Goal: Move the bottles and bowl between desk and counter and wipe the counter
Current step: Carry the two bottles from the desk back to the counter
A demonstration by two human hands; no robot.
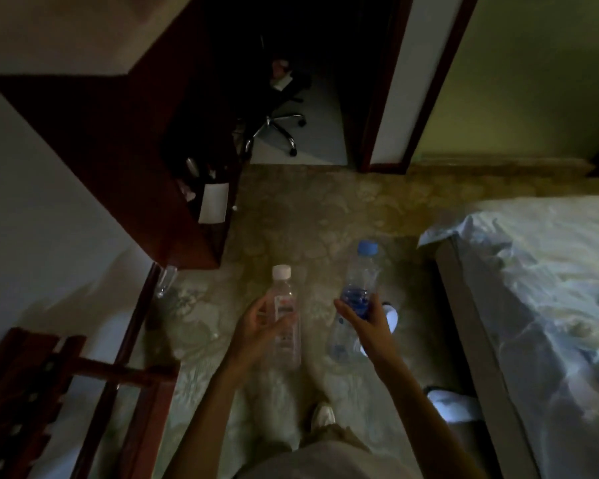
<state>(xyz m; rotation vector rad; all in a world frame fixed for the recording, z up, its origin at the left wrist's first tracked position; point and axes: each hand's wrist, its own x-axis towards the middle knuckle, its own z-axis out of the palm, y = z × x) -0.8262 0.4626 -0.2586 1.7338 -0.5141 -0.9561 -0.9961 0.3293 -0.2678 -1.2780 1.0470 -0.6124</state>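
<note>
Clear plastic, both of them: my left hand [263,323] is wrapped around the white-capped bottle [286,316] and my right hand [363,321] is clamped on the blue-capped bottle [355,299], each carried in the air over the patterned floor [325,209]. Both long axes run away from me, caps forward. The dark wooden unit [118,150] lies ahead to the left, so I judge the left hand nearer it.

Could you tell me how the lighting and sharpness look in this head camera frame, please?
Head view: dim overall, the doorway nearly black; the bed sheet is brightest; wide-angle bending tilts the walls; the white-capped bottle in the left hand and blue-capped bottle in the right hand look soft.
</note>
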